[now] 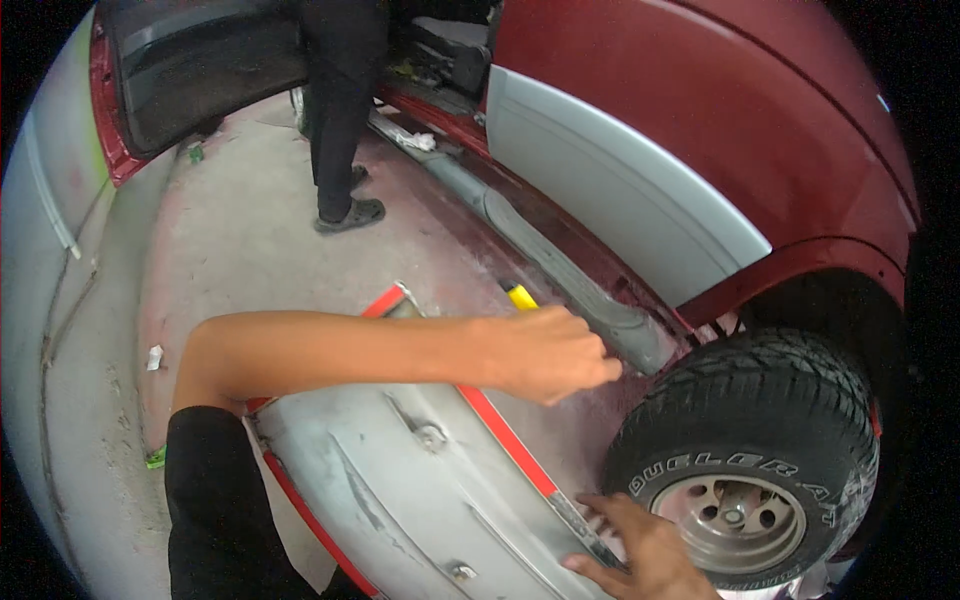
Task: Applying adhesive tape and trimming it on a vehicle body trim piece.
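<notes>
A curved grey trim panel (400, 470) lies in front of me with its inner side up, showing small clips. Red-faced tape strips (505, 437) run along its edges; close to my right hand, the edge looks dark grey instead. My right hand (655, 555) is at the panel's right edge, thumb on the inner side and fingers on the outer. Stretched across above the panel, my left arm ends in a closed left hand (555, 352). A yellow and black object (521, 296) shows just behind that fist; whether the hand holds it I cannot tell.
To the right stands a dark red vehicle (690, 90) with a large tyre (740, 450), a grey side step (530, 240) and silver-grey lower cladding (610, 180). Another person's legs (340, 110) are near the open door (200, 70). Paper scraps (154, 357) lie on the concrete floor (240, 240).
</notes>
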The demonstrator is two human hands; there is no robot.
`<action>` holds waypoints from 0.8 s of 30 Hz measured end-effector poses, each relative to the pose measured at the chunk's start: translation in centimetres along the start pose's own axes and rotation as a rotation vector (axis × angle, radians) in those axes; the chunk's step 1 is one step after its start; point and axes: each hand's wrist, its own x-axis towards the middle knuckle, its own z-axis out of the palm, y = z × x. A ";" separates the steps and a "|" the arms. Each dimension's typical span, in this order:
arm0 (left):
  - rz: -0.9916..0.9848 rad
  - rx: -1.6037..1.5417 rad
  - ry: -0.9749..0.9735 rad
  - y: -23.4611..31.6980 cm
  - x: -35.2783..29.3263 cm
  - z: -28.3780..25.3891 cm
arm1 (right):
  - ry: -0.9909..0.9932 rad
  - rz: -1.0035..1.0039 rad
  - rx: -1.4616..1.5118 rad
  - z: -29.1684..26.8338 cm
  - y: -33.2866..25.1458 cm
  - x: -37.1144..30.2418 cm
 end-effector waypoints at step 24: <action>-0.534 -0.630 0.541 -1.5 -11.9 -5.9 | 0.173 -0.274 -0.165 1.2 0.1 7.6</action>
